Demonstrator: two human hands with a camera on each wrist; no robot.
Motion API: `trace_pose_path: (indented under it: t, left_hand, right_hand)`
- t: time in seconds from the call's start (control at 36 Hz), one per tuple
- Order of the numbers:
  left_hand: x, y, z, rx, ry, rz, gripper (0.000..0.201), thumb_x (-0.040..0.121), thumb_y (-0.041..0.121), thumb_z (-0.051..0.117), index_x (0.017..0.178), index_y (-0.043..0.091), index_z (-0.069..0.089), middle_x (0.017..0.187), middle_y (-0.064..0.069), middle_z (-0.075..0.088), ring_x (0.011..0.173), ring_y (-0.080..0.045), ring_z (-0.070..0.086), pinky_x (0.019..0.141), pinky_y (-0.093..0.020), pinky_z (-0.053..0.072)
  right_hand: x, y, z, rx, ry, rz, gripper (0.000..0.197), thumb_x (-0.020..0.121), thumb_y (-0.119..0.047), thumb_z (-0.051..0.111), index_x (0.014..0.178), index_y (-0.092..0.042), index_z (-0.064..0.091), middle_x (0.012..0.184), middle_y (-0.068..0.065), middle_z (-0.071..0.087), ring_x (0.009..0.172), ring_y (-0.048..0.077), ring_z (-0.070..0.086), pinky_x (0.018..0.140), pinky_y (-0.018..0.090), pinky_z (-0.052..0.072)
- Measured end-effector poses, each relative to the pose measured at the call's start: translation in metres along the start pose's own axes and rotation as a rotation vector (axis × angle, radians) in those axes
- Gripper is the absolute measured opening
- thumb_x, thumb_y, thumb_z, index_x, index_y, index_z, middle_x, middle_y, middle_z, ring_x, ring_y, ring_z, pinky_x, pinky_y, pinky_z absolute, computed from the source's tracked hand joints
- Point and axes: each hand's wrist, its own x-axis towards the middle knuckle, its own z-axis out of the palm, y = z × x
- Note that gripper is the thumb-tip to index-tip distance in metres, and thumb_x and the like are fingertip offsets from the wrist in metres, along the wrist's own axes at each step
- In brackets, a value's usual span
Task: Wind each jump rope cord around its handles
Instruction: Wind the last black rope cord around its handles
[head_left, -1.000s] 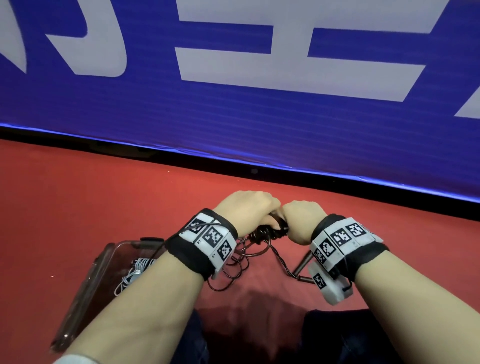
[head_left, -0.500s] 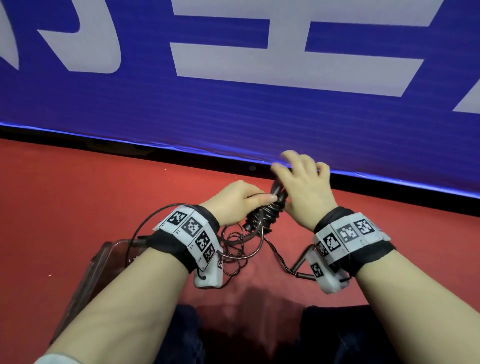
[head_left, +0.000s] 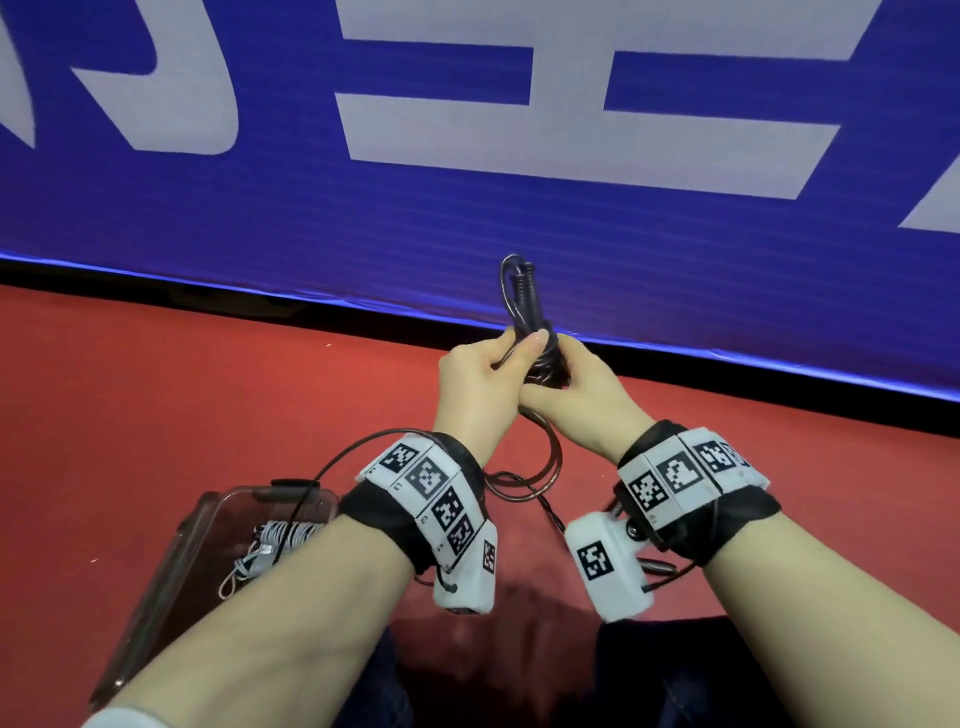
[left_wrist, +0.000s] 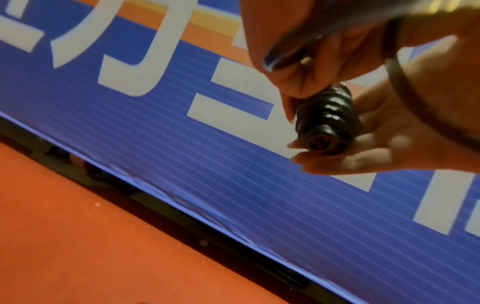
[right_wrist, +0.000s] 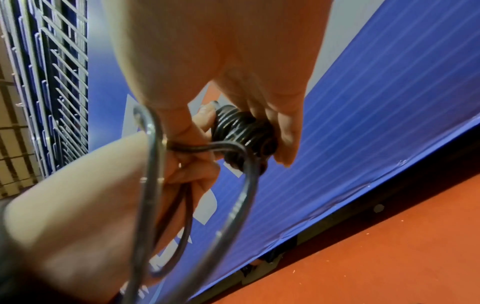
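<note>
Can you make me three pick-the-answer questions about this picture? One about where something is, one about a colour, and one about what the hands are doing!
1. Where is the clear box with the grey rope inside?
A. on the red floor by the left arm
B. hanging on the blue wall
C. on top of the right wrist

2. What colour is the cord being wound?
A. yellow
B. black
C. pink

3. What are the hands doing?
A. both lie flat on the floor
B. both wave in the air, holding nothing
C. both hold the rope bundle, raised off the floor

Answers: 1 A, the box sits low on the red floor beside the left forearm. 2 B, the coils round the handles look glossy black. 3 C, the left hand pinches the cord while the right hand grips the wound handles.
</note>
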Motion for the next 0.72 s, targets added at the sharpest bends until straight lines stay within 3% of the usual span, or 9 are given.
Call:
trace_pose_path:
  t: [0.08, 0.17, 0.25, 0.36, 0.44, 0.5, 0.56, 0.61, 0.72]
  left_hand:
    - [-0.006, -0.001, 0.004, -0.038, -0.041, -0.002, 0.019, 0.091, 0.027, 0.065, 0.091, 0.013, 0.077, 0.076, 0.007, 0.072, 0.067, 0.004, 0.059, 0.069, -0.014, 0.046]
    - [-0.010, 0.000, 0.004, -0.005, -0.108, -0.015, 0.043, 0.092, 0.029, 0.063, 0.059, 0.001, 0.063, 0.044, 0.011, 0.040, 0.047, -0.007, 0.035, 0.050, -0.018, 0.031]
    - [-0.012, 0.003, 0.002, 0.068, -0.213, -0.034, 0.056, 0.092, 0.033, 0.062, 0.048, 0.006, 0.041, 0.043, 0.008, 0.025, 0.043, -0.010, 0.023, 0.045, -0.023, 0.022]
    - [-0.013, 0.002, -0.005, 0.210, -0.370, 0.047, 0.052, 0.094, 0.031, 0.061, 0.058, -0.003, 0.044, 0.049, 0.011, 0.022, 0.046, -0.009, 0.020, 0.047, -0.026, 0.019]
    - [-0.011, 0.001, -0.017, 0.373, -0.473, 0.210, 0.021, 0.096, 0.016, 0.055, 0.090, -0.002, 0.064, 0.066, 0.011, 0.044, 0.060, 0.000, 0.038, 0.063, -0.019, 0.034]
    - [-0.011, 0.001, -0.021, 0.515, -0.527, 0.292, 0.029, 0.095, 0.002, 0.046, 0.119, 0.008, 0.061, 0.093, 0.012, 0.055, 0.083, 0.006, 0.046, 0.081, -0.010, 0.035]
    - [-0.013, 0.000, -0.020, 0.666, -0.587, 0.266, 0.037, 0.098, 0.006, 0.038, 0.132, 0.014, 0.049, 0.106, 0.001, 0.057, 0.096, -0.011, 0.053, 0.086, -0.022, 0.040]
    - [-0.013, -0.002, -0.017, 0.790, -0.614, 0.242, 0.027, 0.100, 0.011, 0.033, 0.126, 0.014, 0.040, 0.091, -0.005, 0.059, 0.083, -0.031, 0.058, 0.073, -0.039, 0.046]
    - [-0.011, -0.005, -0.015, 0.968, -0.567, 0.283, 0.029, 0.095, 0.002, 0.034, 0.123, 0.012, 0.034, 0.092, -0.009, 0.059, 0.075, -0.036, 0.058, 0.063, -0.043, 0.044]
  right_hand:
    - [0.002, 0.004, -0.003, 0.057, -0.048, 0.000, 0.047, 0.077, 0.002, 0.073, 0.105, -0.019, 0.042, 0.101, 0.004, 0.060, 0.088, 0.014, 0.060, 0.076, 0.022, 0.052]
    - [0.006, 0.012, -0.008, -0.029, -0.029, -0.014, 0.059, 0.066, -0.003, 0.078, 0.101, -0.030, 0.037, 0.110, 0.008, 0.059, 0.099, 0.023, 0.061, 0.083, 0.035, 0.054]
    - [0.007, 0.017, -0.015, -0.149, 0.028, -0.069, 0.058, 0.068, -0.003, 0.074, 0.107, -0.031, 0.041, 0.091, 0.001, 0.060, 0.076, 0.016, 0.057, 0.065, 0.017, 0.048]
    - [0.004, 0.016, -0.018, -0.339, 0.159, -0.093, 0.029, 0.076, -0.014, 0.070, 0.076, -0.028, 0.045, 0.064, -0.009, 0.052, 0.057, 0.007, 0.045, 0.051, 0.014, 0.035]
    - [0.007, 0.014, -0.021, -0.350, 0.199, -0.006, 0.029, 0.072, -0.022, 0.073, 0.069, -0.028, 0.045, 0.064, -0.009, 0.054, 0.059, 0.006, 0.049, 0.054, 0.012, 0.037]
    - [0.008, 0.010, -0.026, -0.262, 0.225, 0.038, 0.027, 0.062, -0.028, 0.075, 0.069, -0.027, 0.049, 0.065, -0.008, 0.058, 0.062, 0.016, 0.056, 0.061, 0.025, 0.046]
    - [0.007, 0.006, -0.027, -0.175, 0.190, 0.065, 0.028, 0.057, -0.023, 0.076, 0.069, -0.025, 0.051, 0.062, -0.007, 0.057, 0.059, 0.020, 0.055, 0.061, 0.033, 0.049]
    - [0.004, 0.003, -0.025, -0.059, 0.123, 0.076, 0.028, 0.062, -0.003, 0.075, 0.069, -0.018, 0.053, 0.057, -0.003, 0.055, 0.049, 0.017, 0.048, 0.050, 0.030, 0.045]
    - [-0.005, -0.003, -0.026, 0.140, -0.034, 0.094, 0.032, 0.062, 0.015, 0.062, 0.086, -0.005, 0.057, 0.059, 0.009, 0.051, 0.042, 0.019, 0.040, 0.038, 0.020, 0.032]
